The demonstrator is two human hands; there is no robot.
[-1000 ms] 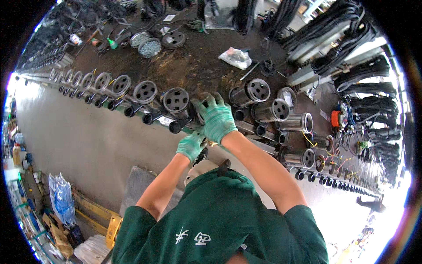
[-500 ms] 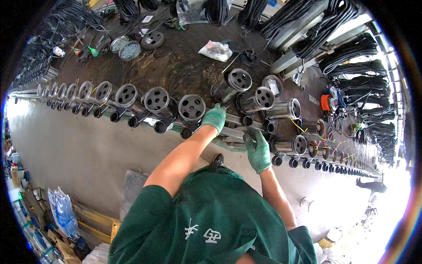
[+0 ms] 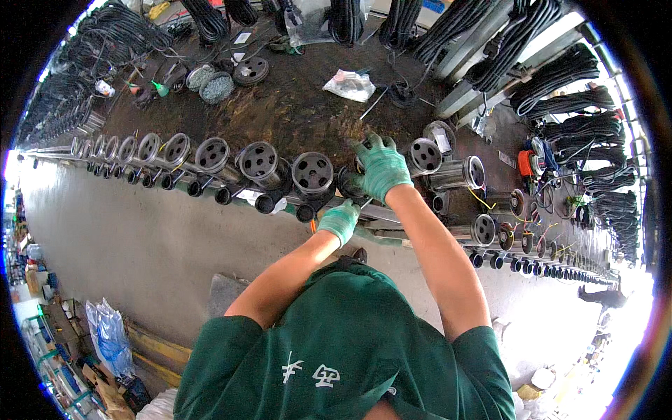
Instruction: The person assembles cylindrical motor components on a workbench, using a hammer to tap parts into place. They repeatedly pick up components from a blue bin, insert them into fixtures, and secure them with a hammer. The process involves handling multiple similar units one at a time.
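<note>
The right hand [image 3: 381, 166], fingers spread, clasps a dark pump housing [image 3: 350, 183]; at its seven o'clock, the left hand [image 3: 339, 220] curls shut around the housing's lower end.

Gloved right hand [image 3: 381, 166] atop pump cylinder [image 3: 350, 183], left hand [image 3: 340, 220] below — bench edge

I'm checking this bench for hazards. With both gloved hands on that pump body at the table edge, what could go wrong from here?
1. The right hand grips the pump body at the workbench edge; it might slip off toward the floor.
2. The left hand sits under the overhanging part, so fingers could get pinched.
3. The neighbouring pump stands very close and could be knocked.
</note>
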